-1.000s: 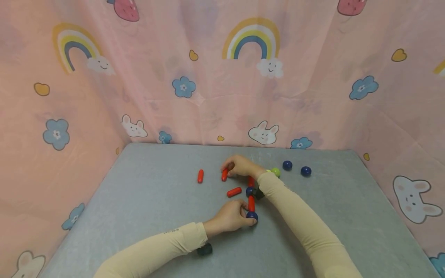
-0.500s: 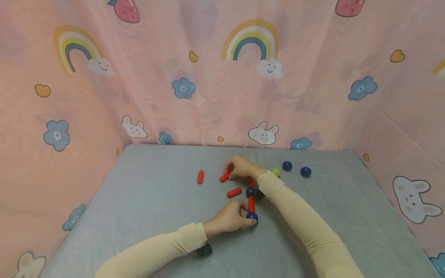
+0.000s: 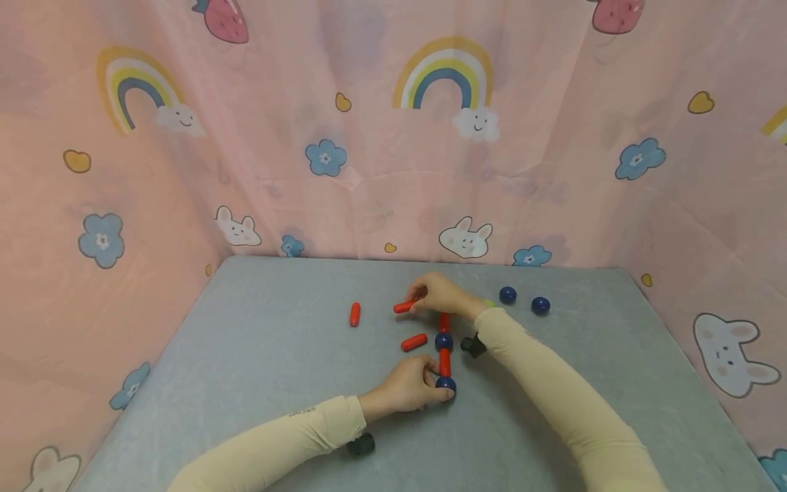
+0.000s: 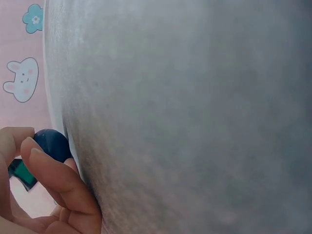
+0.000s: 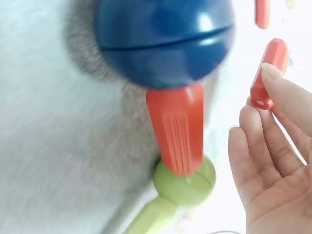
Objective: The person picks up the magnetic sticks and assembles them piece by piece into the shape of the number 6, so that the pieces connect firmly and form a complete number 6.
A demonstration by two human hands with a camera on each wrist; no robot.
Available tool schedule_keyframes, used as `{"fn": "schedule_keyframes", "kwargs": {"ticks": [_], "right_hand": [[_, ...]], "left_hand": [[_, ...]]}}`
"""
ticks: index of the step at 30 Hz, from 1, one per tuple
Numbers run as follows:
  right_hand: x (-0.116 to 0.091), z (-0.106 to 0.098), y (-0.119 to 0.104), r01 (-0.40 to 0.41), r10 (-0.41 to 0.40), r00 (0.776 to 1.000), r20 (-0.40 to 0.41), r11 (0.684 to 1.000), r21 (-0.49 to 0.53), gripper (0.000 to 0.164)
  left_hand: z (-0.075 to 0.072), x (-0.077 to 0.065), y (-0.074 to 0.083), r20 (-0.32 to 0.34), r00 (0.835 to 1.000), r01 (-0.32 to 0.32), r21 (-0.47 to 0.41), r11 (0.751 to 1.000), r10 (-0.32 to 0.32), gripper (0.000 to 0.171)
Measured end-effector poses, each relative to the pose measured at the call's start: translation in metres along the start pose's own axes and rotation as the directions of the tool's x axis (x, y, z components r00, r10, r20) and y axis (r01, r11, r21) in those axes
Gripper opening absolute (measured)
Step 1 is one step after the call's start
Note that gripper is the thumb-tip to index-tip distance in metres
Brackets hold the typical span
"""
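Note:
My left hand (image 3: pixel 408 384) pinches the blue ball (image 3: pixel 445 387) at the near end of a line of joined toy pieces. From it run a red rod (image 3: pixel 445 362), a second blue ball (image 3: pixel 443 342) and another red rod (image 3: pixel 444 322). In the right wrist view that line goes on to a green ball (image 5: pixel 185 183) and a green rod (image 5: pixel 151 217). My right hand (image 3: pixel 439 295) pinches a loose red rod (image 3: pixel 404 307) between thumb and fingers, left of the line's far part. A small metal dot shows on this rod's end in the right wrist view.
Two loose red rods, one farther left (image 3: pixel 355 314) and one beside the line (image 3: pixel 414 342), lie on the grey table (image 3: pixel 277 355). Two blue balls, a left one (image 3: pixel 507 295) and a right one (image 3: pixel 541 305), sit at the back right. A patterned pink curtain (image 3: pixel 381 198) surrounds the table.
My right hand has shifted to the right and turned its red rod from pointing toward me to lying nearly crosswise. The left hand stays on the blue ball.

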State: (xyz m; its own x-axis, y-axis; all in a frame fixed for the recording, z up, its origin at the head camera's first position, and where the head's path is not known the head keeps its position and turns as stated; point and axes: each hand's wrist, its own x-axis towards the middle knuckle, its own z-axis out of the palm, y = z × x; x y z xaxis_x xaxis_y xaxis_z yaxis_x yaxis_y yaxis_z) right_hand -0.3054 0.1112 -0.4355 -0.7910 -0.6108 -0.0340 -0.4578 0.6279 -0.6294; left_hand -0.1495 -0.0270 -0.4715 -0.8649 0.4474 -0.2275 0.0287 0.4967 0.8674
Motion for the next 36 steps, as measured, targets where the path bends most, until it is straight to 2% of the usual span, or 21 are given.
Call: {"fn": "schedule_keyframes", "kwargs": {"ticks": [6,13,23,30,36], "right_hand": [[-0.024,-0.011,0.001,-0.033,0.036,0.998,-0.050,0.998,0.046,0.016],[-0.055,-0.018,0.010,-0.020,0.026,0.996,-0.085,0.997,0.073,0.018],[-0.099,-0.016,0.030,-0.089,0.100,0.982,-0.159,0.993,0.071,0.016],[-0.120,-0.009,0.042,-0.148,0.165,0.973,-0.159,0.983,0.113,0.016],[-0.130,-0.003,0.050,-0.147,0.164,0.973,-0.162,0.983,0.112,0.016]], "left_hand": [[0.000,-0.001,0.000,0.000,1.000,0.006,-0.006,1.000,-0.006,0.032],[0.001,-0.002,0.000,-0.001,1.000,0.009,-0.015,1.000,-0.010,0.031],[0.000,-0.002,0.002,-0.004,1.000,-0.001,-0.007,1.000,0.001,0.031],[0.001,-0.002,0.002,-0.005,1.000,0.014,0.002,1.000,-0.014,0.031],[0.001,-0.003,0.004,-0.006,1.000,0.027,-0.006,1.000,-0.027,0.032]]}}
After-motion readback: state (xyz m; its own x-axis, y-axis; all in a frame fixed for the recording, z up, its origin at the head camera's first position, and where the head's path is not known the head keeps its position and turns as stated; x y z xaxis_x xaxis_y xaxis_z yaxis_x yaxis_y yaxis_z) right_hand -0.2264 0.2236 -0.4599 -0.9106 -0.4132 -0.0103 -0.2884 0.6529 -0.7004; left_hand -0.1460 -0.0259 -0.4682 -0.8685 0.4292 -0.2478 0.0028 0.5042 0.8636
